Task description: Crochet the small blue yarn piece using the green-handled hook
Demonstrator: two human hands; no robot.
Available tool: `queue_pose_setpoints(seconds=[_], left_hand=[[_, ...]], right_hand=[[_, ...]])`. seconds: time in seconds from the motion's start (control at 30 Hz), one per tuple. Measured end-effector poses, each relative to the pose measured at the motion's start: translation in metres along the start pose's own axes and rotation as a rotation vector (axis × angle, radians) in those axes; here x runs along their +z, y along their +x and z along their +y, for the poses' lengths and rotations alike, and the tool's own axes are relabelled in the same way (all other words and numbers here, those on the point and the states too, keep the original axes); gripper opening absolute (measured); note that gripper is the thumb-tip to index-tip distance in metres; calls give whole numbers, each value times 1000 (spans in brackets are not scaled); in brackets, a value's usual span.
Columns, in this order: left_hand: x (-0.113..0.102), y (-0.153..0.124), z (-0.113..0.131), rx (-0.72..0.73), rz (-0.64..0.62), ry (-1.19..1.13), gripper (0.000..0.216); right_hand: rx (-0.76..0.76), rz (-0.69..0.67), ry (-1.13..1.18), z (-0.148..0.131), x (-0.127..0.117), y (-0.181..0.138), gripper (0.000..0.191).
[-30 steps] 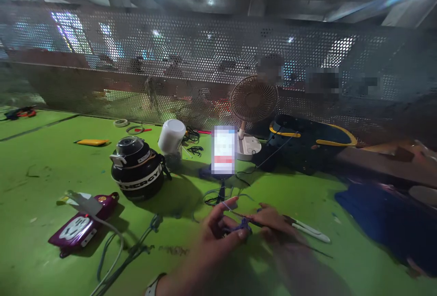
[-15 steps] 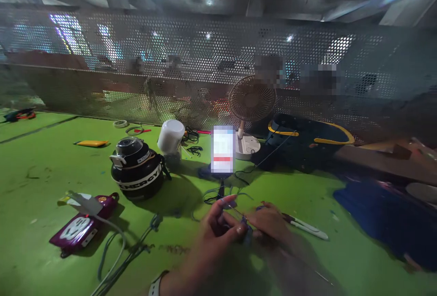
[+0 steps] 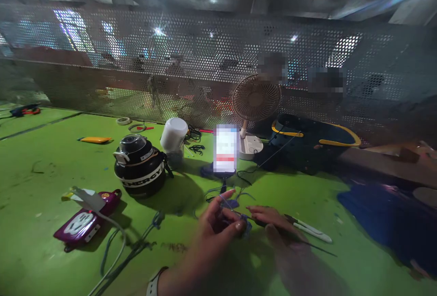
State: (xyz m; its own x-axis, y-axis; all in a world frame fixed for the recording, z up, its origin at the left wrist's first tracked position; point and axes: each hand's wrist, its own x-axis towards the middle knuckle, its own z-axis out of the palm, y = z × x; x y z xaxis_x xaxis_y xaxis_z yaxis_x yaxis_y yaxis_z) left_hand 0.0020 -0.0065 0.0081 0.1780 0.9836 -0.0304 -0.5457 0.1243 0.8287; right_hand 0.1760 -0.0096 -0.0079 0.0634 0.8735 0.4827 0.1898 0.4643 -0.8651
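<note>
My left hand pinches a small blue crocheted piece between thumb and fingers. Its index finger is raised, with blue yarn running over it. My right hand is closed around a thin dark crochet hook, whose rear end sticks out to the lower right. The front of the hook points at the piece; whether its tip sits in a stitch I cannot tell. Just beyond my right hand lies a white-handled tool, partly hidden. More blue yarn lies behind my left hand.
A lit phone stands ahead, beside a fan. To the left are a black bottle, a white jar and a purple power strip with cables. Blue cloth and a dark yellow-handled basket lie right.
My right hand has drawn slightly right, away from the left, and the hook's rear end has swung upward. My left hand still pinches the piece. The whole view has shifted slightly.
</note>
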Motion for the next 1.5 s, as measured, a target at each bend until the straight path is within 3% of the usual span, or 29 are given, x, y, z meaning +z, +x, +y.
queue_pose_setpoints(seconds=[0.37, 0.73, 1.2, 1.5], left_hand=[[-8, 0, -5, 134, -49, 161, 59], [-9, -1, -1, 115, -69, 176, 60], [-9, -1, 3, 113, -93, 190, 61], [-9, -3, 1, 124, -77, 228, 63]], right_hand=[[30, 68, 57, 18, -4, 0, 22], [46, 44, 72, 14, -5, 1, 23], [176, 79, 176, 15, -9, 4, 18], [147, 60, 192, 9, -11, 6, 15]])
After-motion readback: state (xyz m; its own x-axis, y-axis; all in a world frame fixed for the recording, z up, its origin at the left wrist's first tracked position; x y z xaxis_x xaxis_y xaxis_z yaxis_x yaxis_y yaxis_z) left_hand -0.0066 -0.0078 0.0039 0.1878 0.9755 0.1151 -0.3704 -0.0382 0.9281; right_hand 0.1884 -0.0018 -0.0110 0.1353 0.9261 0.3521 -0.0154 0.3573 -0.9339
